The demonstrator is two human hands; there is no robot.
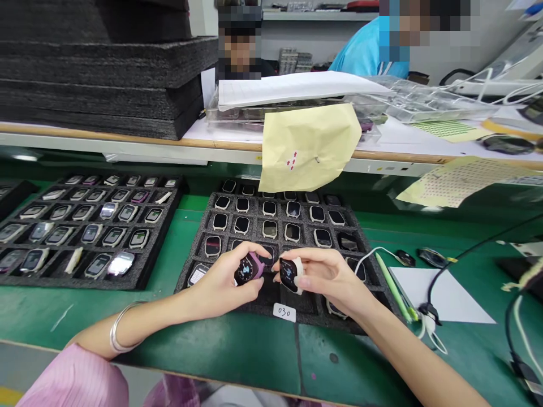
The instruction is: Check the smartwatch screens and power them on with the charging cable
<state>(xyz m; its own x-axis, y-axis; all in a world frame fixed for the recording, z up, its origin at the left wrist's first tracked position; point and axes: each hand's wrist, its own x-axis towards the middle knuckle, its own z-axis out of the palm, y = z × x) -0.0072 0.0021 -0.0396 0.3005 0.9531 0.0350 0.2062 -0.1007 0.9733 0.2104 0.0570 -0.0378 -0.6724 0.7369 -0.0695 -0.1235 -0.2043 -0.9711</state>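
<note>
- The left hand (220, 282) holds a pink-cased watch body (248, 268) pinched in its fingers (259, 252), the lit screen facing up toward the camera.
- The right hand (328, 277) grips a white-cased watch body (291, 274) the same way, thumb above and fingers (303, 282) closed beneath it.
- The two watch bodies sit side by side, just apart, over the near edge of a black foam tray (199, 240) on the green table (169, 328).
- That tray holds rows of dark-screened watch bodies; a small white label (284, 312) marked "030" sits at its front edge.
- A second foam tray (167, 226) of watch bodies lies to the left.
- A green pen (392, 285) and a white sheet (445, 294) lie to the right.
</note>
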